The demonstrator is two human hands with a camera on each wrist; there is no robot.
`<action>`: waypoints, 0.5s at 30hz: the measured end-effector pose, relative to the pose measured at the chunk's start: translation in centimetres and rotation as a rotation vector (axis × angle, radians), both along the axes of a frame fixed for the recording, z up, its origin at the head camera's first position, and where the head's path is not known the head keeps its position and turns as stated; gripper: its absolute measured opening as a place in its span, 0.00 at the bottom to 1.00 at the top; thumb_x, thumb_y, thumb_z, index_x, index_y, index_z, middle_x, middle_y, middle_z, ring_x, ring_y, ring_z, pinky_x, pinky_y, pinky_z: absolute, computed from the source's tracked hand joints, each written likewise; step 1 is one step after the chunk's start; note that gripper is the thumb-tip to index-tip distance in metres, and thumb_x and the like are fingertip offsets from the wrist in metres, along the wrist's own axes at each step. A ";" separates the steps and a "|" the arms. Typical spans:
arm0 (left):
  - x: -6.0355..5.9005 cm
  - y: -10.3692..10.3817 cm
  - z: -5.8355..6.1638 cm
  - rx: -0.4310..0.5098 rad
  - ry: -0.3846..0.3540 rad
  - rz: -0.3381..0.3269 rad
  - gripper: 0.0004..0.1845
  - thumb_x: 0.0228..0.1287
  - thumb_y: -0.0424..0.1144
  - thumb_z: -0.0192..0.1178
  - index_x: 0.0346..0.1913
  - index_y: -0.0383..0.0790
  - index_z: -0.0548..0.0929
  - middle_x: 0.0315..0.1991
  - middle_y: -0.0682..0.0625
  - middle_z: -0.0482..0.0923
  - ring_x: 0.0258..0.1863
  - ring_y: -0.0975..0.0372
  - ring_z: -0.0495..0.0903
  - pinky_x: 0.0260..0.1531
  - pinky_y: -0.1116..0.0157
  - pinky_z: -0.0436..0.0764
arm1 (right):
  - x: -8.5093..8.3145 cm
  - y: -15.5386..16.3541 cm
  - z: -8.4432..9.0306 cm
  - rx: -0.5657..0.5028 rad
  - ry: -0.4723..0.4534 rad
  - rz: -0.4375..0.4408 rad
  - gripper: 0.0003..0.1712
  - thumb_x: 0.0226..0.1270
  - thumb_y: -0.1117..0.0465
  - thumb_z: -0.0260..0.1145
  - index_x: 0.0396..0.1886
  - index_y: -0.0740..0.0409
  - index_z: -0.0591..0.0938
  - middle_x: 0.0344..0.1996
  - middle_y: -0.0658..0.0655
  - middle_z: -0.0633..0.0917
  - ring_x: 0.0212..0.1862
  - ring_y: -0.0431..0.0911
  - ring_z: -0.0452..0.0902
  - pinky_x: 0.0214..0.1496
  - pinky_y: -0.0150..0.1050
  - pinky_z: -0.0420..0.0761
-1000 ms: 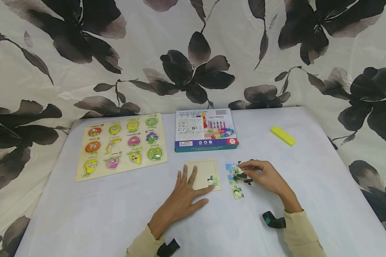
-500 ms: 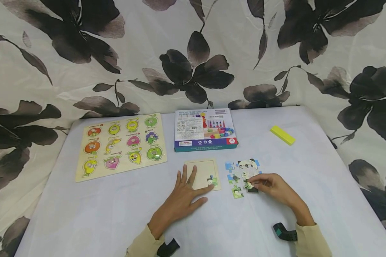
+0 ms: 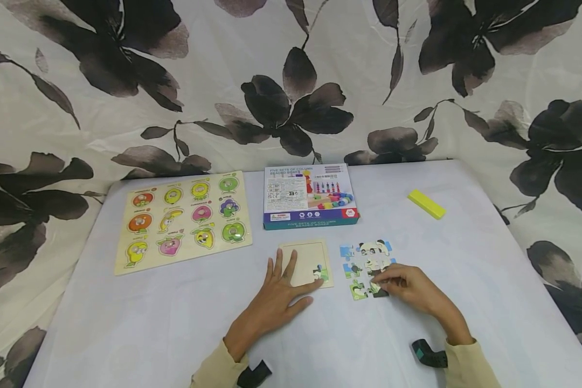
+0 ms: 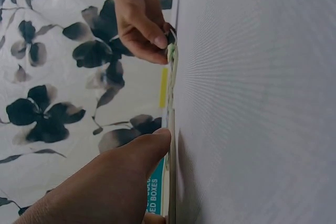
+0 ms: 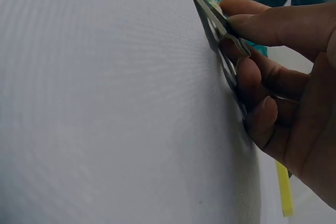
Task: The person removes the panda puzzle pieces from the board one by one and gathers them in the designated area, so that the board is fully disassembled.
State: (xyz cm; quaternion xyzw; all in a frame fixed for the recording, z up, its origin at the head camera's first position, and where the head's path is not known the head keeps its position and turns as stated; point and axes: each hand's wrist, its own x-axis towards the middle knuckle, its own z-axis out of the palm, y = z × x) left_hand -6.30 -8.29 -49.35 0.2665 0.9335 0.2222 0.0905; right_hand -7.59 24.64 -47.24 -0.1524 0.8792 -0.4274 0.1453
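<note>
My left hand [image 3: 274,302] lies with its fingers spread over a small square wooden puzzle tray [image 3: 303,249], its index finger along the tray's near right corner. In that corner sits a green, blue and black puzzle piece [image 3: 318,272]. To the tray's right, loose jigsaw pieces lie grouped into a panda picture [image 3: 374,251]. My right hand [image 3: 417,290] pinches a dark-and-green puzzle piece [image 3: 379,291] at the near edge of this group, beside a green-and-white piece [image 3: 357,290]. In the right wrist view, thumb and fingers grip the held puzzle piece [image 5: 239,45], tilted against the cloth.
A fruit peg-puzzle board [image 3: 184,221] lies at the left. Behind the tray stands a boxed bead set [image 3: 311,196], and a yellow block [image 3: 427,205] is at the back right. White cloth covers the table [image 3: 150,334], with a floral curtain [image 3: 174,140] behind.
My right hand has come from the far pieces toward the near edge, uncovering the panda's face. The pinched piece now sits closer to the green-and-white piece. My left hand has stayed put.
</note>
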 end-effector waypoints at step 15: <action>0.0 -0.1 -0.2 0.001 0.006 -0.003 0.21 0.71 0.57 0.47 0.65 0.71 0.70 0.75 0.36 0.37 0.72 0.38 0.25 0.69 0.39 0.33 | -0.8 -1.1 0.6 0.036 0.138 -0.024 0.11 0.61 0.69 0.66 0.42 0.52 0.87 0.34 0.46 0.82 0.31 0.38 0.71 0.30 0.30 0.73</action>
